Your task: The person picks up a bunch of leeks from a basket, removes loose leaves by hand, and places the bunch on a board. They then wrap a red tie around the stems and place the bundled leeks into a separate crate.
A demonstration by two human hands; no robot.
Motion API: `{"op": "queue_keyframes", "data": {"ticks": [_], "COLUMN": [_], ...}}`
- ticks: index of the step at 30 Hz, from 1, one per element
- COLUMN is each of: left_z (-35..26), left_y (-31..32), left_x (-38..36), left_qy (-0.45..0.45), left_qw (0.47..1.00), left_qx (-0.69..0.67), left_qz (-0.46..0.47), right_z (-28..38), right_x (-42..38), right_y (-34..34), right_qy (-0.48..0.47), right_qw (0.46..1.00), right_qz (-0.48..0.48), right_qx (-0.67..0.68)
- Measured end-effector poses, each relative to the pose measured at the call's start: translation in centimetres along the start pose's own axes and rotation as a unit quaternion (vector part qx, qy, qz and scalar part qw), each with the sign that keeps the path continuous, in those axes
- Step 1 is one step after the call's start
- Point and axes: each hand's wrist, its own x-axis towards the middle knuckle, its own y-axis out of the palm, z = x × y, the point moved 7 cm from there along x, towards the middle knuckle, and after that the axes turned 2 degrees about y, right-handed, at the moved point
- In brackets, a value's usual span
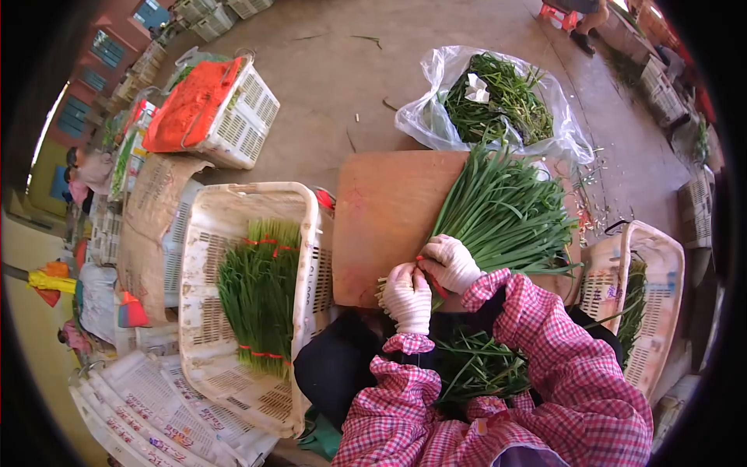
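My left hand, in a pale knitted glove, is closed at the stem end of a bunch of green chives. Right beside it, my right hand, gloved the same way, pinches a red tie at the bunch. The fingertips of both hands meet there, and the glove backs hide part of the tie. The leaves fan out to the upper right over a brown board. Pale stem ends show just left of my left hand.
A white crate at the left holds chive bunches with red ties. Another crate stands at the right. Beyond the board lies a clear plastic bag of loose greens. Newspapers are at lower left; loose leaves lie in my lap.
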Motion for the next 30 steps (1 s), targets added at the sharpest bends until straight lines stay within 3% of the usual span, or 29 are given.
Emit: {"op": "queue_keyframes", "data": {"ticks": [4, 7, 10, 14, 19, 21, 25, 28, 30], "left_z": [-0.3, -0.3, 0.3, 0.3, 0.2, -0.2, -1.1, -2.9, -4.0], "left_y": [-0.6, -0.9, -0.9, -0.9, -0.7, -0.7, -0.1, -0.3, 0.4], "left_x": [-0.2, -0.5, -0.7, -0.4, -0.2, 0.0, 0.9, 2.1, 2.1], "left_qy": [0.040, 0.048, 0.052, 0.038, 0.080, 0.096, 0.170, 0.248, 0.319], "left_qw": [0.999, 0.997, 0.995, 0.996, 0.995, 0.995, 0.977, 0.941, 0.883], "left_qx": [-0.012, -0.066, -0.080, -0.080, -0.057, -0.039, 0.052, 0.140, 0.216], "left_qz": [-0.017, -0.011, -0.015, -0.028, -0.026, 0.005, 0.114, 0.182, 0.267], "right_z": [0.4, 4.5, 4.4, 1.4, -2.0, -2.2, -2.5, -3.3, -3.2], "right_x": [1.2, 2.5, 2.9, 3.2, 3.1, 3.2, 3.7, 4.2, 4.5], "right_y": [-0.4, -0.5, 0.1, 0.9, 3.0, 3.0, 3.7, 5.6, 6.2], "right_qy": [0.017, -0.103, -0.126, -0.020, 0.071, 0.159, 0.179, 0.161, 0.161], "right_qw": [0.998, 0.956, 0.955, 0.977, 0.952, 0.918, 0.890, 0.858, 0.832], "right_qz": [0.061, 0.191, 0.200, 0.193, 0.285, 0.345, 0.410, 0.479, 0.522], "right_qx": [-0.017, -0.195, -0.182, -0.084, -0.086, -0.114, -0.091, -0.092, -0.095]}}
